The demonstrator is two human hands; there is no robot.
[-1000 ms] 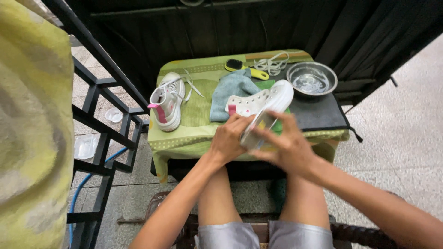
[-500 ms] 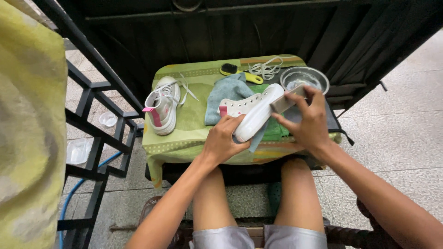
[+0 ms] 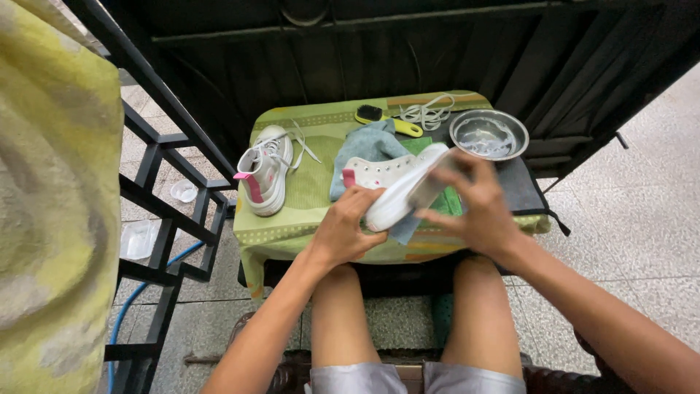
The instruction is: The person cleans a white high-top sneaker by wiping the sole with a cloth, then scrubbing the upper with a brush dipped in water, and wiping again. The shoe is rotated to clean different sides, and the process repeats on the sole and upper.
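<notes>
— Sneaker (image 3: 397, 186) first: where do you have it?

— Your left hand (image 3: 348, 230) grips the white high-top sneaker at its heel end, fingers wrapped over the sole edge, so the shoe lies on its side with the sole turned toward you. It sits between your two hands, above the near edge of the small table (image 3: 313, 193) with the green cloth.

— And your right hand (image 3: 474, 211)?

— It is closed around a small blurred object (image 3: 430, 188) pressed against the sneaker's sole; what that object is, you cannot tell from this view.

— What lies around your hands?

— A blue-grey rag (image 3: 368, 146) lies under and behind the held shoe. Beyond your left hand, further to its left, the second sneaker (image 3: 266, 171) stands upright with pink trim and loose laces. Just beyond your right hand sits a metal bowl (image 3: 488, 135). Farther out, between the rag and the bowl, lie a yellow-handled brush (image 3: 379, 117) and a bundle of white laces (image 3: 426, 113).
</notes>
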